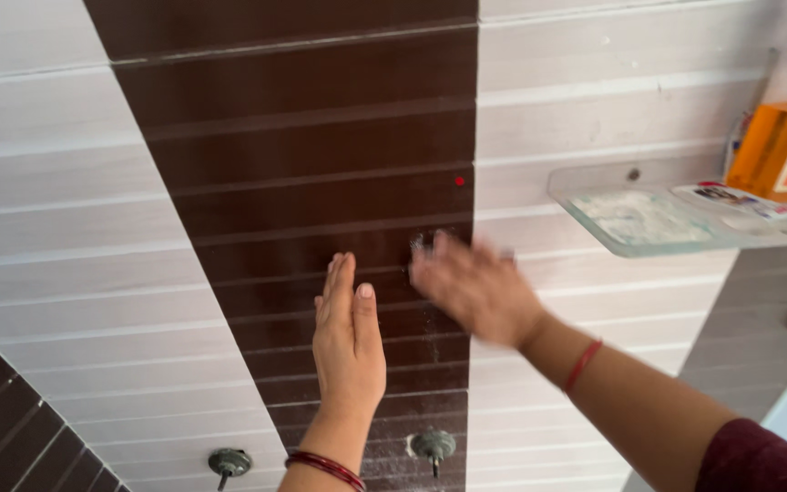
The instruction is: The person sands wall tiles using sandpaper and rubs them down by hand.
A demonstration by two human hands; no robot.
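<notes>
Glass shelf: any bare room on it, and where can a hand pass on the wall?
The glass shelf is bare at its left end; its right end is crowded by an orange bottle and flat packets. The white tiles left of the brown tile strip are open. The left hand and blurred right hand fill the strip's middle; two metal knobs sit below.

Glossy dark brown wall tiles (321, 182), upright, soap-streaked

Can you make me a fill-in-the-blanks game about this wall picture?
1. The left hand lies flat on the ____ tile stripe.
2. The right hand looks ____ because it is moving.
3. The glass shelf holds a bottle of ____ liquid.

Missing words: brown; blurry; orange
</notes>
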